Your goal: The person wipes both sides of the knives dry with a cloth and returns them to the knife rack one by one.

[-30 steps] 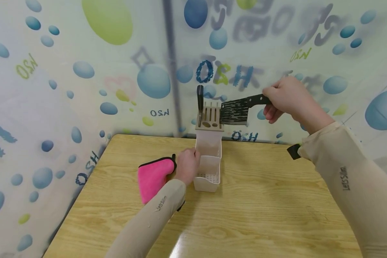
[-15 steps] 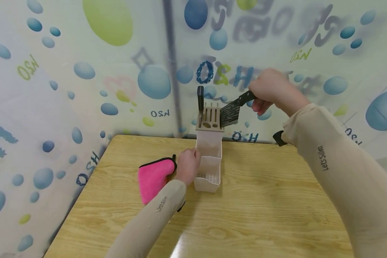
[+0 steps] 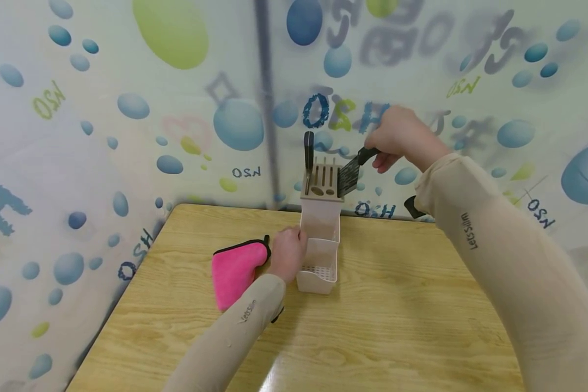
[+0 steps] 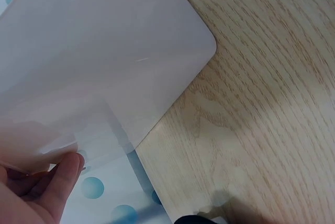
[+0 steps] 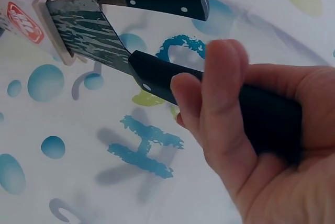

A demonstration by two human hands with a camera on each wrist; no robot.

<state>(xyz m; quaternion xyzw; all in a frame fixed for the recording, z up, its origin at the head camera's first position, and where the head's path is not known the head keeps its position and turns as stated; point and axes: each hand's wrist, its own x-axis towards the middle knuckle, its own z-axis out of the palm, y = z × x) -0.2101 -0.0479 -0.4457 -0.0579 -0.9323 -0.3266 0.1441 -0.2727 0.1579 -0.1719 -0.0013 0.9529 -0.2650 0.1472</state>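
A pale plastic knife holder (image 3: 319, 218) with a slotted beige top and tiered front compartments stands at the back of the table. At its left rim, my left hand (image 3: 288, 251) pinches the wall between thumb and fingers; the left wrist view shows this thumb (image 4: 68, 177) at the edge. My right hand (image 3: 402, 133) grips the black handle of a cleaver (image 3: 349, 177), tilted at the holder's right side. Its dark patterned blade (image 5: 84, 28) enters a slot at the edge of the top in the right wrist view. A second black-handled knife (image 3: 308, 152) stands upright in the left slot.
A pink cloth mitt (image 3: 237, 272) with black trim lies on the wooden table (image 3: 397, 305), left of the holder. Close behind the table rises a wall covering (image 3: 235, 179) printed with blue and green bubbles.
My right hand has moved left and brought the cleaver's handle up into a steeper tilt, with less of the blade showing above the holder. My left hand keeps its place on the rim.
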